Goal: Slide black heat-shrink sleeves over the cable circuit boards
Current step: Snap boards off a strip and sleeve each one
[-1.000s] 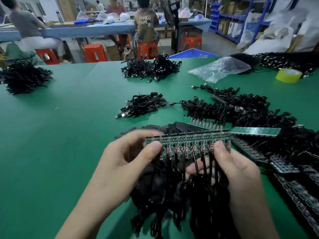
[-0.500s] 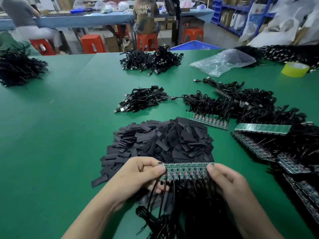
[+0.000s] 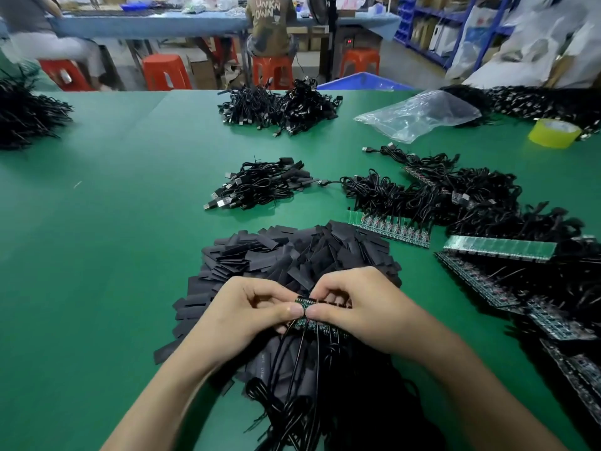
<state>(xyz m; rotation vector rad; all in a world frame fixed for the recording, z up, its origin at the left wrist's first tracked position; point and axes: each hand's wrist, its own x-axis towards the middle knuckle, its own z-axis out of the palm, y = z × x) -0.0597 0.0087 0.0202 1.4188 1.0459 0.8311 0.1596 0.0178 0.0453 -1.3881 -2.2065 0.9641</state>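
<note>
A green strip of joined circuit boards (image 3: 307, 302) with black cables (image 3: 302, 369) hanging from it is pinched between both hands, low over a pile of flat black heat-shrink sleeves (image 3: 292, 255). My left hand (image 3: 250, 307) grips the strip's left part with thumb and fingers. My right hand (image 3: 361, 307) covers most of the strip's right part, thumbs nearly touching at the middle. The cables trail toward me across the green table (image 3: 97, 255).
More board strips with cables lie at the right (image 3: 390, 227) (image 3: 500, 249). Bundles of black USB cables (image 3: 257, 188) (image 3: 283, 107) lie farther back, with a clear plastic bag (image 3: 419, 115) and a yellow tape roll (image 3: 554, 133). People sit at a blue table behind.
The hands lowered the strip toward the sleeve pile and slid together from its two ends to its middle, so the strip is now mostly hidden.
</note>
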